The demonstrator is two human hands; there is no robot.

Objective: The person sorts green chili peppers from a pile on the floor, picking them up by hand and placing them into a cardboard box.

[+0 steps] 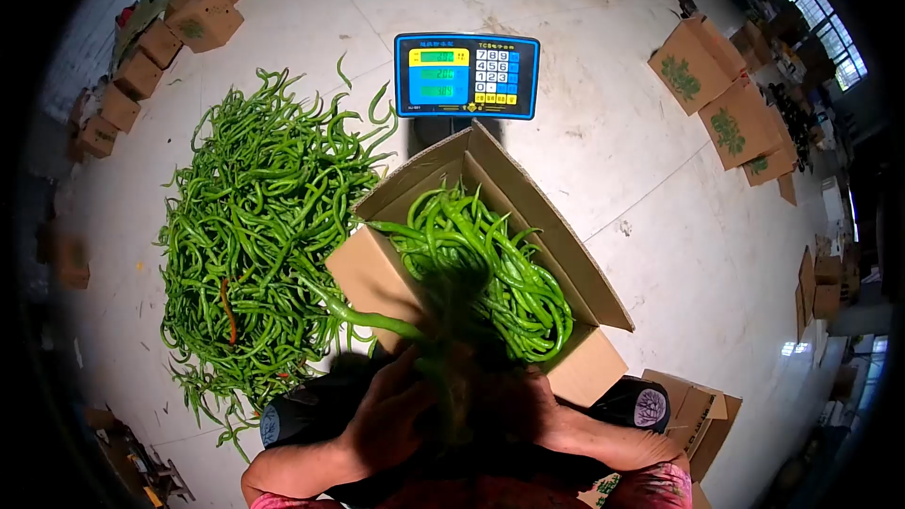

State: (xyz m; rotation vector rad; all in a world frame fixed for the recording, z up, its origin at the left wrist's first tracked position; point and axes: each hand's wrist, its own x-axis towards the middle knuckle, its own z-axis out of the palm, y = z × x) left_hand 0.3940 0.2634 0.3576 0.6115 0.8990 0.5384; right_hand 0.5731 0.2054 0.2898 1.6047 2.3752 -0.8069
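Observation:
Long green peppers [528, 297] lie in an open cardboard box [589, 273] in front of my body. At the box's near side, my left hand [386, 410] is closed around green peppers, one of which [372, 319] sticks out to the left over a flap. My right hand [533, 405] is beside it at the near edge of the box, its fingers lost in dark shadow. Left of the box, a large heap of green peppers [264, 226] is spread on the floor, with a red one [228, 311] in it.
A scale display [467, 76] with lit numbers stands just beyond the box. Cardboard boxes [207, 21] line the far left, and more boxes [698, 66] are at the right. Another open box [702, 415] sits near my right knee.

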